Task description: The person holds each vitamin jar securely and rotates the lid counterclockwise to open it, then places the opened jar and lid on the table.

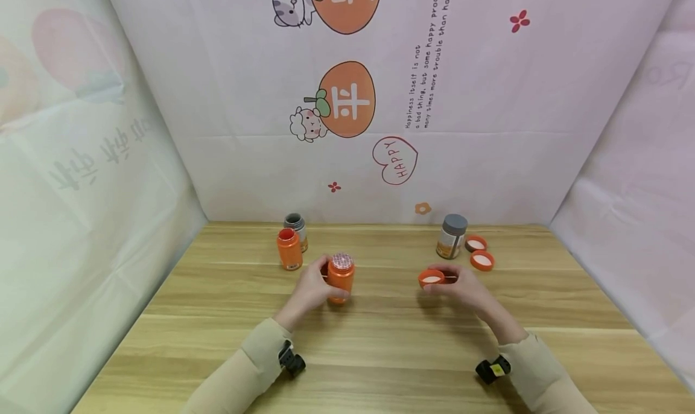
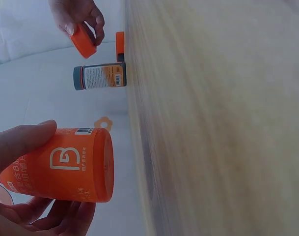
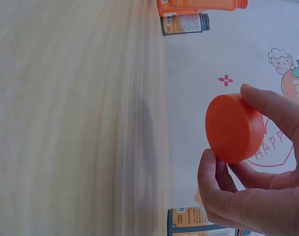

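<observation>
Head view: left grip (image 1: 314, 288) curls round orange bottle (image 1: 341, 276), right grip (image 1: 463, 286) pinches cap (image 1: 431, 278).

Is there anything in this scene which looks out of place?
Nothing looks spilled or damaged. Mildly odd: two loose caps lie hollow side up near the closed jar, while two upright bottles at back left are uncapped. The right hand holds another orange cap.

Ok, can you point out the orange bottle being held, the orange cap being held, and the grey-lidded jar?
Held orange bottle (image 1: 341, 280), head view: middle of its side.
Held orange cap (image 3: 231, 128), right wrist view: flat outer face.
Grey-lidded jar (image 1: 450, 239), head view: labelled side.
</observation>
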Tool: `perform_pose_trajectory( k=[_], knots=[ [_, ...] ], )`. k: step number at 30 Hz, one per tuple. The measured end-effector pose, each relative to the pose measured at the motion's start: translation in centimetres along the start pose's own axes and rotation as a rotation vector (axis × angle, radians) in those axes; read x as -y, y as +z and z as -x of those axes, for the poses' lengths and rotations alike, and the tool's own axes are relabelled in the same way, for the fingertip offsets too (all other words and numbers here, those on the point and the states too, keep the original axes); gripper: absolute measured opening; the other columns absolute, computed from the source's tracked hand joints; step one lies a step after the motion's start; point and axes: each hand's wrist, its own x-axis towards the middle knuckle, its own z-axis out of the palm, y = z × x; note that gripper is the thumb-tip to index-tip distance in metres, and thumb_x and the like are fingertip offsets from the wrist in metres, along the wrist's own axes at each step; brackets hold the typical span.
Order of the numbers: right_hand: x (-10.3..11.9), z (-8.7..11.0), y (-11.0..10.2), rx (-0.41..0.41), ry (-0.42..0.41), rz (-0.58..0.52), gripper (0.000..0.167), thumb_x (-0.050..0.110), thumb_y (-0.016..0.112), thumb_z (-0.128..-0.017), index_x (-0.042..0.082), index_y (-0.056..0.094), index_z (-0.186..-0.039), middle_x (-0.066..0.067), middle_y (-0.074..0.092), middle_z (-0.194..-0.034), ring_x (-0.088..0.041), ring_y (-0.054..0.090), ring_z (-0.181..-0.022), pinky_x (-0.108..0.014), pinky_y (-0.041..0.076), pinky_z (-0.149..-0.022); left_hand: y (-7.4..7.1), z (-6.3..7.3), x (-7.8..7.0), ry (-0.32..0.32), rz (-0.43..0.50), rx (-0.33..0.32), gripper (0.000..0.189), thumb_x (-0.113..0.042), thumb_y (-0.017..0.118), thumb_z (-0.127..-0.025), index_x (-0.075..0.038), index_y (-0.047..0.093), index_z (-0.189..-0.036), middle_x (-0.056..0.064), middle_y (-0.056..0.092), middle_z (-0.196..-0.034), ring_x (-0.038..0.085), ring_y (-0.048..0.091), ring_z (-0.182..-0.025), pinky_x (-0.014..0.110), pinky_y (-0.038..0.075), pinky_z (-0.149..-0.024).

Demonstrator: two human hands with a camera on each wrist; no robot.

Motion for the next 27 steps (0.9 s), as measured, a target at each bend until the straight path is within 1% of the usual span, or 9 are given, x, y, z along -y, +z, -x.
perform_pose_trajectory(
  k=[3,10,16,19,22,24,27],
  knots=[
    [-0.2,0.0,-0.1,-0.023,-0.006,0.019,0.064,0.030,0.073,-0.083,0.001,0.049,-0.134,-0.018,0.059,-0.122,-0.019,0.055,-0.104,-0.027,0.047,-0.082,-0.2,0.0,0.0,-0.005,-0.003,-0.003,0.062,-0.005,0.086,-0.061,-0.008,0.056,-0.115,0.007,0.063,-0.113,0.024,0.059,-0.104,0.043,0.048,-0.093],
    [-0.8,-0.2,-0.4,-0.063,-0.039,0.098,0.062,0.033,0.074,-0.081,0.001,0.054,-0.130,-0.016,0.061,-0.120,-0.021,0.056,-0.104,-0.027,0.046,-0.082,-0.9,0.0,0.2,-0.040,-0.003,-0.020,0.069,-0.004,0.086,-0.061,-0.008,0.054,-0.122,0.009,0.062,-0.119,0.026,0.059,-0.109,0.045,0.045,-0.098],
    [-1.6,-0.3,-0.9,-0.089,-0.092,0.157,0.057,0.029,0.075,-0.080,-0.002,0.056,-0.126,-0.017,0.063,-0.115,-0.018,0.058,-0.099,-0.025,0.046,-0.079,-1.5,-0.1,0.6,-0.046,-0.015,-0.043,0.070,-0.001,0.086,-0.059,-0.005,0.055,-0.122,0.010,0.063,-0.119,0.027,0.059,-0.110,0.046,0.044,-0.099],
    [-1.8,-0.3,-1.2,-0.112,-0.084,0.181,0.056,0.027,0.076,-0.080,-0.002,0.057,-0.125,-0.017,0.064,-0.114,-0.022,0.059,-0.100,-0.027,0.046,-0.080,-1.8,-0.1,0.7,-0.037,-0.022,-0.066,0.070,0.000,0.086,-0.058,-0.004,0.056,-0.120,0.011,0.064,-0.117,0.027,0.060,-0.109,0.045,0.045,-0.098],
    [-1.8,-0.2,-1.3,-0.128,-0.051,0.208,0.059,0.027,0.076,-0.080,-0.002,0.055,-0.126,-0.020,0.063,-0.116,-0.028,0.059,-0.104,-0.032,0.046,-0.083,-2.1,-0.1,0.9,-0.039,-0.023,-0.085,0.070,0.000,0.087,-0.058,-0.005,0.056,-0.121,0.010,0.064,-0.117,0.026,0.060,-0.108,0.045,0.046,-0.097],
    [-1.9,-0.2,-1.4,-0.141,-0.034,0.225,0.060,0.026,0.076,-0.079,-0.003,0.055,-0.127,-0.022,0.062,-0.117,-0.032,0.059,-0.106,-0.037,0.046,-0.084,-2.3,-0.1,1.1,-0.047,-0.025,-0.091,0.072,0.000,0.086,-0.058,-0.006,0.056,-0.122,0.010,0.064,-0.117,0.026,0.060,-0.108,0.045,0.046,-0.097],
    [-2.2,-0.2,-1.7,-0.164,-0.019,0.258,0.061,0.025,0.077,-0.078,-0.004,0.055,-0.126,-0.024,0.062,-0.118,-0.035,0.059,-0.107,-0.042,0.047,-0.086,-2.5,0.0,1.3,-0.073,-0.014,-0.094,0.076,0.001,0.085,-0.059,-0.007,0.054,-0.127,0.010,0.063,-0.120,0.026,0.059,-0.110,0.046,0.044,-0.099]
  ],
)
